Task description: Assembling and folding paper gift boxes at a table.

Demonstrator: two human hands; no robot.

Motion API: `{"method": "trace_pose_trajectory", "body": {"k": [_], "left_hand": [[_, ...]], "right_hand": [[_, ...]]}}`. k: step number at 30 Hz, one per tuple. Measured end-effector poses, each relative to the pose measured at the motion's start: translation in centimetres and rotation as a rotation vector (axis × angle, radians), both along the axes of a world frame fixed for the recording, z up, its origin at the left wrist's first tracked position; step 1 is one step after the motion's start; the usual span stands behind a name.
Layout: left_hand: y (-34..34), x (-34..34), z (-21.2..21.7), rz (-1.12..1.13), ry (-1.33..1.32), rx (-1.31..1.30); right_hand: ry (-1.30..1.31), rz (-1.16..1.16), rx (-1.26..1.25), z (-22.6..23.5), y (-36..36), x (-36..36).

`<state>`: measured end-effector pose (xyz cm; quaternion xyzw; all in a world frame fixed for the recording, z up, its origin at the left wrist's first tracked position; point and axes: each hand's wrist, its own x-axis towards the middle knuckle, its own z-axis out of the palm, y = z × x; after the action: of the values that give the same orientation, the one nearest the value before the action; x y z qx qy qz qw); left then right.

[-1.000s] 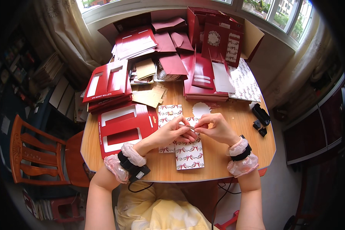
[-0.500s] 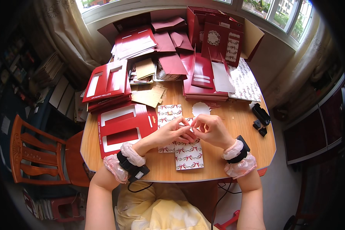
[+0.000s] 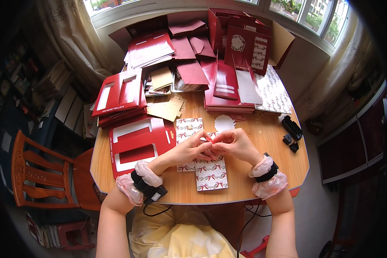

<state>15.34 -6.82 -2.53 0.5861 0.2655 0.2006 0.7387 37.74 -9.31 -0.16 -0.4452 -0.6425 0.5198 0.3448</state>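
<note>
My left hand (image 3: 195, 147) and my right hand (image 3: 237, 145) meet over the middle of the table, fingertips pinched together. What they hold is too small to make out; a bit of red shows between the fingers. Right beneath them lies a white money wallet (image 3: 211, 177) printed with red bows and green sprigs, its upper part hidden by my hands. A second wallet (image 3: 188, 122) with the same print lies partly under it, to the left, with a small gold square on it. Just beyond my right hand is a white scalloped paper tag (image 3: 225, 123), beside thin red strips (image 3: 237, 118).
Red cardboard sleeves with cut-out windows (image 3: 124, 115) are stacked at the left. Red envelopes (image 3: 192, 71) and red boxes (image 3: 241, 45) fill the back. Kraft cards (image 3: 165, 108) lie near the stack. A black strap (image 3: 292, 128) sits at the right edge. A wooden chair (image 3: 47, 172) stands left.
Both hands stay in the same place. My right fingertips have shifted slightly against the left ones, and some red now shows between them.
</note>
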Motion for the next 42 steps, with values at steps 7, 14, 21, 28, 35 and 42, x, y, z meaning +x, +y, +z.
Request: {"method": "trace_pose_trajectory", "body": {"k": [7,14,21,28,35,42], "left_hand": [[-0.1,0.0,0.4,0.001,0.018,-0.001],[0.0,-0.1,0.0,-0.007,0.011,-0.01],[-0.1,-0.2,0.3,-0.007,-0.011,-0.041],[0.0,0.3,0.3,-0.034,-0.026,-0.068],[0.2,-0.3,0.1,-0.024,-0.038,-0.128],[0.0,-0.4,-0.2,-0.067,-0.081,-0.03]], "right_hand": [[0.034,0.017,-0.11,0.1,0.1,0.3],[0.031,0.021,-0.129,0.2,0.1,0.2],[0.017,0.017,-0.115,0.1,0.1,0.2],[-0.039,-0.087,-0.018,0.9,0.2,1.6],[-0.016,-0.127,0.091,0.1,0.6,1.1],[-0.098,-0.069,0.149,-0.1,0.5,0.7]]}}
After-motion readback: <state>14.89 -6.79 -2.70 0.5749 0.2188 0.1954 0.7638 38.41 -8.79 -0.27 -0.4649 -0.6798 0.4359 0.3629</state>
